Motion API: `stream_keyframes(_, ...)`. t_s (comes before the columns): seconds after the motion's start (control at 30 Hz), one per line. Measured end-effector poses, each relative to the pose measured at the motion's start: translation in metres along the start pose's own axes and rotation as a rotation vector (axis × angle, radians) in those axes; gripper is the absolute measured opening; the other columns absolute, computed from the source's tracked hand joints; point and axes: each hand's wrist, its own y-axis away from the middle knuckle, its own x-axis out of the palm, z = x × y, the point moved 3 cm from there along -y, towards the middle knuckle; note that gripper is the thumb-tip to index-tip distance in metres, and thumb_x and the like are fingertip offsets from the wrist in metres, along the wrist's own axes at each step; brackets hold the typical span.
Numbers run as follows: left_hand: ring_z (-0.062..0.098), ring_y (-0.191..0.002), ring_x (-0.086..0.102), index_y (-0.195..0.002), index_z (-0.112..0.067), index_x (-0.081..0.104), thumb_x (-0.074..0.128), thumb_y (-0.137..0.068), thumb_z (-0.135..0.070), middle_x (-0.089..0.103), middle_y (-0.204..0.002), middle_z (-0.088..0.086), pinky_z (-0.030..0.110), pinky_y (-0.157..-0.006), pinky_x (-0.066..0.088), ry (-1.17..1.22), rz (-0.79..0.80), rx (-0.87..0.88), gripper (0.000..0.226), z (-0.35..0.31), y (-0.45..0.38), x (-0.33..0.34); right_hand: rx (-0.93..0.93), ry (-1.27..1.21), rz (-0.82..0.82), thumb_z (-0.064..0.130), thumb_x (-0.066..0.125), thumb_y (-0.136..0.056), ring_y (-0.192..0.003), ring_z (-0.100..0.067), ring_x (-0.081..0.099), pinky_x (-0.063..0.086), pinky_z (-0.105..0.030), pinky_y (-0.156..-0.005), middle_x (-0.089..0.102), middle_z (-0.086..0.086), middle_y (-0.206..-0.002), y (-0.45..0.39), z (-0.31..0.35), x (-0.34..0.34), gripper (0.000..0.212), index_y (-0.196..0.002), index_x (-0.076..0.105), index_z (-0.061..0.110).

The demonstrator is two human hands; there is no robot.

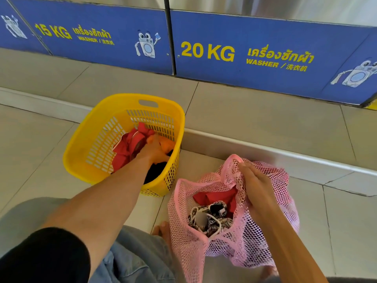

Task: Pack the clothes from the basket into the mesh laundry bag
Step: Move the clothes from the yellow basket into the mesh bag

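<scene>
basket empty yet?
No, the yellow basket still holds a red garment, an orange one and a dark one, with the left hand reaching in.

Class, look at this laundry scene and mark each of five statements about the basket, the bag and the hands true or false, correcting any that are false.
1. The yellow slotted plastic basket is empty. False: red, orange and dark clothes lie in it.
2. The left hand reaches inside the basket among the clothes. True.
3. The right hand grips the rim of the pink mesh laundry bag. True.
4. The bag holds nothing yet. False: a red garment and a black-and-white patterned cloth are inside.
5. The bag sits inside the basket. False: it rests on the tiled floor beside the basket.
</scene>
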Motion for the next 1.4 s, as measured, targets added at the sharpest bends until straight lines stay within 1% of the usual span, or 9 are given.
stream_keyframes(0.13,0.03,-0.086,0.072,-0.115,0.0,0.066,0.077,-0.074,-0.048,0.074,-0.097,0.017,0.038,-0.078,0.059,-0.056,0.036,-0.063,0.064,0.003,-0.002,-0.005,-0.009,-0.004,-0.002,0.027,0.062,-0.103,-0.101,-0.037,0.076,0.06,-0.056,-0.094,0.082,-0.008,-0.099,-0.004,0.0,0.002,0.016,-0.104,0.077,0.029)
stream_keyframes(0.3,0.024,-0.062,0.066,-0.072,-0.009,0.07,0.079,-0.066,-0.06,0.069,-0.066,0.007,0.032,-0.065,0.056,0.173,0.034,-0.085,0.052,-0.007,0.019,-0.031,-0.032,0.023,-0.003,0.027,0.064,-0.102,-0.095,-0.027,0.078,0.062,-0.051,-0.089,0.083,0.002,-0.093,-0.002,0.003,0.005,0.023,-0.087,0.079,0.035)
stream_keyframes(0.6,0.029,-0.085,0.073,-0.092,-0.019,0.073,0.083,-0.052,-0.055,0.076,-0.086,0.008,0.052,-0.081,0.059,0.593,-0.128,0.075,0.055,-0.046,0.104,-0.144,-0.063,-0.021,-0.018,0.02,0.062,-0.102,-0.094,-0.022,0.075,0.06,-0.043,-0.09,0.079,-0.008,-0.104,0.023,0.023,-0.006,0.015,-0.099,0.076,0.025)
stream_keyframes(0.73,0.025,-0.083,0.075,-0.111,-0.02,0.067,0.081,-0.053,-0.06,0.078,-0.094,0.007,0.054,-0.085,0.056,0.733,0.084,0.187,0.072,-0.045,0.136,-0.163,-0.072,-0.045,-0.038,0.019,0.061,-0.103,-0.082,-0.015,0.073,0.057,-0.031,-0.069,0.077,-0.002,-0.093,0.028,0.025,-0.014,0.014,-0.106,0.074,0.021)
stream_keyframes(0.93,0.019,-0.073,0.074,-0.101,-0.017,0.068,0.071,-0.08,-0.048,0.076,-0.093,0.008,0.036,-0.076,0.056,0.92,0.338,0.074,0.038,-0.044,0.123,-0.092,-0.06,-0.045,-0.044,0.02,0.062,-0.102,-0.085,-0.019,0.074,0.06,-0.036,-0.078,0.077,-0.004,-0.094,0.024,0.023,-0.015,0.014,-0.101,0.075,0.024)
stream_keyframes(1.0,0.021,-0.077,0.075,-0.102,-0.014,0.069,0.088,-0.059,-0.047,0.076,-0.096,0.011,0.036,-0.076,0.057,0.949,0.425,0.032,0.058,-0.041,0.114,-0.063,-0.05,-0.036,-0.046,0.021,0.063,-0.102,-0.087,-0.02,0.074,0.061,-0.038,-0.081,0.078,-0.004,-0.096,0.022,0.022,-0.014,0.015,-0.095,0.074,0.027)
stream_keyframes(1.13,0.019,-0.072,0.076,-0.099,-0.013,0.068,0.099,-0.013,-0.047,0.078,-0.087,0.009,0.034,-0.069,0.058,0.954,0.502,0.03,0.098,-0.044,0.1,-0.046,-0.029,-0.019,-0.062,0.022,0.064,-0.1,-0.096,-0.028,0.076,0.062,-0.049,-0.091,0.081,-0.009,-0.099,0.016,0.016,-0.014,0.018,-0.089,0.077,0.026)
stream_keyframes(1.27,0.02,-0.068,0.076,-0.102,-0.011,0.066,0.098,-0.008,-0.048,0.078,-0.086,0.011,0.03,-0.055,0.06,0.763,0.531,0.09,0.106,-0.054,0.096,-0.058,-0.029,-0.015,-0.054,0.025,0.065,-0.099,-0.101,-0.028,0.076,0.06,-0.053,-0.096,0.081,-0.009,-0.106,0.01,0.015,-0.011,0.016,-0.097,0.08,0.026)
stream_keyframes(1.4,0.025,-0.081,0.075,-0.113,-0.01,0.067,0.095,-0.013,-0.057,0.077,-0.101,0.014,0.035,-0.077,0.058,0.528,0.527,0.094,0.114,-0.058,0.103,-0.068,-0.032,-0.007,-0.056,0.027,0.067,-0.097,-0.106,-0.027,0.075,0.059,-0.052,-0.099,0.079,-0.007,-0.113,0.008,0.013,-0.007,0.011,-0.099,0.078,0.03)
